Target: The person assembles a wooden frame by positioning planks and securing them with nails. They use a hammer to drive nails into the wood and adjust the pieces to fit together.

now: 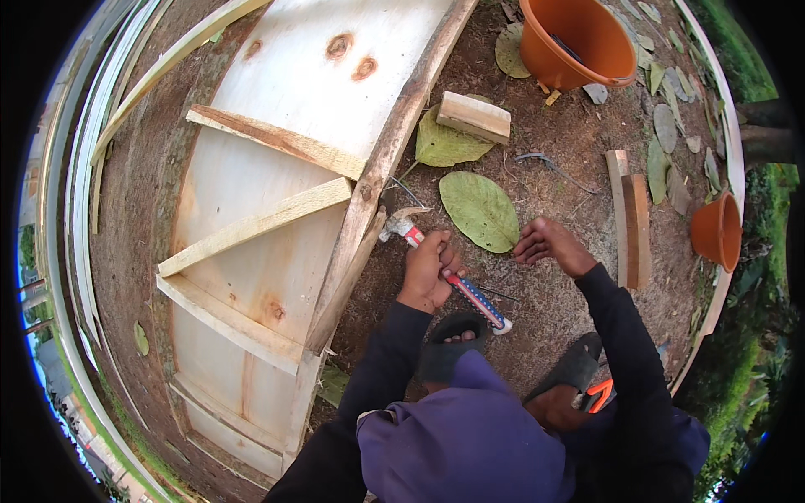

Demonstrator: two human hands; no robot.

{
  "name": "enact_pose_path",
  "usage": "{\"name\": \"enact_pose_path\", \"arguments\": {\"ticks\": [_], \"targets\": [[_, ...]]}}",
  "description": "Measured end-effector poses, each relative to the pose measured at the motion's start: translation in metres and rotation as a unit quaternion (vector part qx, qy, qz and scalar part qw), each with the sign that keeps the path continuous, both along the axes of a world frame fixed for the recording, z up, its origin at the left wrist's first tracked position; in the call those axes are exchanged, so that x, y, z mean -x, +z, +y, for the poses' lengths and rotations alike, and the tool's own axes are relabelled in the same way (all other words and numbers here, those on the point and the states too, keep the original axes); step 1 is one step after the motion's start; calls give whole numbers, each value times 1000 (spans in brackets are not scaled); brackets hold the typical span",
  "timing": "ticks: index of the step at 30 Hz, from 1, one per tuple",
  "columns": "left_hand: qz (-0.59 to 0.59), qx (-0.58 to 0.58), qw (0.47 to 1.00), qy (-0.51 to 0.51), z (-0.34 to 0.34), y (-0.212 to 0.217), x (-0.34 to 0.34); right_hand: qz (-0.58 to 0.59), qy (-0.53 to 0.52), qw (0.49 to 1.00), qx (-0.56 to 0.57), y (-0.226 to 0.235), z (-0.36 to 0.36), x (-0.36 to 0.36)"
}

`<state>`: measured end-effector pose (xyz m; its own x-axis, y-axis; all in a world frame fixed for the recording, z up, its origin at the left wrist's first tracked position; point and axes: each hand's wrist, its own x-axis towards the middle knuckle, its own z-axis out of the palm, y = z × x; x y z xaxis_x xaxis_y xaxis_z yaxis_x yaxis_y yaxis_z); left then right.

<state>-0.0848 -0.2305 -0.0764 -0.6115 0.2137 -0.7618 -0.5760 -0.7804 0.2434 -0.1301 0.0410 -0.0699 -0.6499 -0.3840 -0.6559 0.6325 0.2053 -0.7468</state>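
My left hand (428, 272) is closed round a claw hammer (481, 303) with a blue, red and white handle. The hammer's head lies close beside the edge beam (362, 201) of a wooden panel frame. My right hand (553, 244) hovers over the ground at the tip of a large green leaf (480, 211). Its fingers are curled together; whether something small is between them, I cannot make out. On the pale plywood sheet (226, 197) of the frame, a slanted batten (256, 226) meets a lower batten (226, 323), with another batten (277, 141) above.
An orange bucket (574, 50) with dark contents stands at the upper right, a smaller orange pot (717, 232) farther right. Wood offcuts (627, 220) and a short block (474, 116) lie on the dirt. An orange-handled tool (599, 394) rests by my right foot.
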Motion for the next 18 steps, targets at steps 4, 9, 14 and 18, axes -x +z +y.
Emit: {"name": "enact_pose_path", "arguments": {"ticks": [4,9,14,18], "targets": [[-23,18,1000,-3,5,2,4,46,-119,991,39,-22,-2,-17],[-44,-62,995,-71,-28,-7,-36,102,18,993,59,-15,-131,-130],[12,-77,997,4,0,6,-9,-26,188,978,-87,54,-100,-77],[55,-47,997,25,14,31,-17,130,239,950,-155,72,-76,-69]]}}
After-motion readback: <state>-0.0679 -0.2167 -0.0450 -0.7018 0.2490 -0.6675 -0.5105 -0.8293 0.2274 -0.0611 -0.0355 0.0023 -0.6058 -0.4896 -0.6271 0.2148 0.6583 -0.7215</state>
